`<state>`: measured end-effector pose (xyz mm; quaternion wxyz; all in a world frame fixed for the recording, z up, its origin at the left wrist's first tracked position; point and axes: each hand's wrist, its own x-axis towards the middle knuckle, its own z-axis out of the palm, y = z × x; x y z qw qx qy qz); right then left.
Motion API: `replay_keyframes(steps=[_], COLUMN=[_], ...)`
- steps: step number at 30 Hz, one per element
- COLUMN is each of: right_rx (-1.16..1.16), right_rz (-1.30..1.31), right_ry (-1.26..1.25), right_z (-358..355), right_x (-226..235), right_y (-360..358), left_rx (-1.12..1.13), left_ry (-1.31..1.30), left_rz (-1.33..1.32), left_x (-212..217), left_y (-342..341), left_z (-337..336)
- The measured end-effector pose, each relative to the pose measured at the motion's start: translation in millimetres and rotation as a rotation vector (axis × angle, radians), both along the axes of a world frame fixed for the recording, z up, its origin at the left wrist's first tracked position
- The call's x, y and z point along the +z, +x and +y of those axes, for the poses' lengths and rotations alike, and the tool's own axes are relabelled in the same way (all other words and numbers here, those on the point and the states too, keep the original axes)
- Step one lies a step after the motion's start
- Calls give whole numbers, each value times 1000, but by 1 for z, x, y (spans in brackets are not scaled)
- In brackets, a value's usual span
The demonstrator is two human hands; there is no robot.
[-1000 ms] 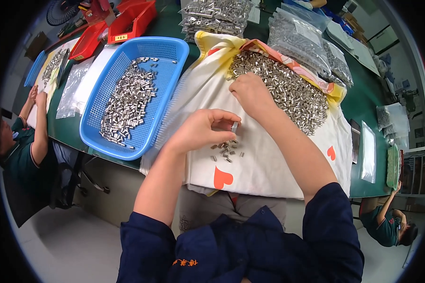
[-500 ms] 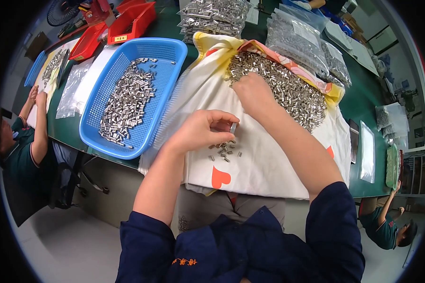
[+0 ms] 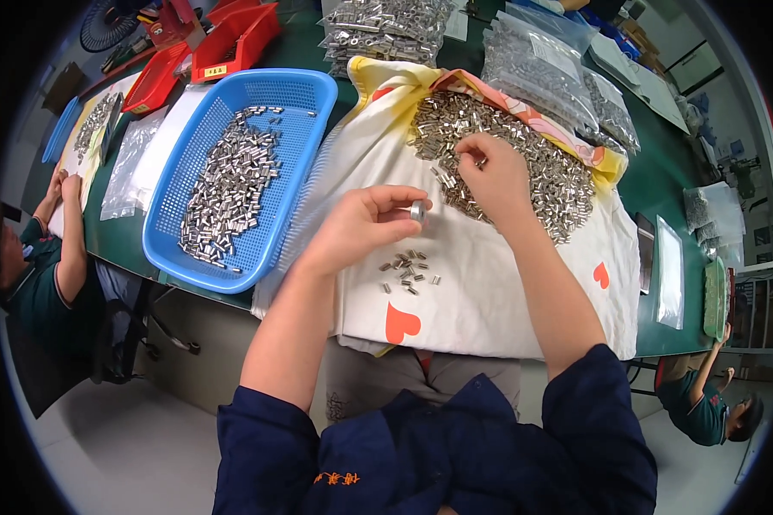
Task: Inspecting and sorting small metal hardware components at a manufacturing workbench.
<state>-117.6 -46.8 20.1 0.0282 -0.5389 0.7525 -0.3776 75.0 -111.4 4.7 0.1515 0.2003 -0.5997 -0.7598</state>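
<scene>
Between the thumb and fingers of my left hand is a small round metal ring, held on edge above the white cloth. My right hand is closed in a pinch over the near part of a large pile of short metal sleeves. A bit of metal shows between its curled fingers and looks like one of these sleeves. A small loose group of sleeves lies on the cloth below my left hand.
Left of the cloth stands a blue perforated basket holding many sleeves. Red bins and bagged metal parts sit behind. More filled bags lie at the back right. Two other people are at the table's left and right ends.
My right hand has moved right and a little nearer across the pile, its fingers now curled in a pinch. My left hand has shifted slightly, turning the ring's face more into view.
</scene>
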Motion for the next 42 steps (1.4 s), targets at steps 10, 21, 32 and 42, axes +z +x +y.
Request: replay_keyframes(steps=[10,21,32,42], right_rx=[254,244,278,99], right_rz=[-491,69,-323,494], right_ry=[-47,-231,52,264], right_z=[32,33,36,-11], right_x=[2,-5,10,-7], right_y=[47,54,43,12], left_rx=[71,73,40,-136], left_ry=[125,81,-24,-70], left_rz=[109,76,-20,-109], left_x=[-7,-6,-6,0], left_y=[1,-1,2,3], left_z=[-5,-2,-3,-1])
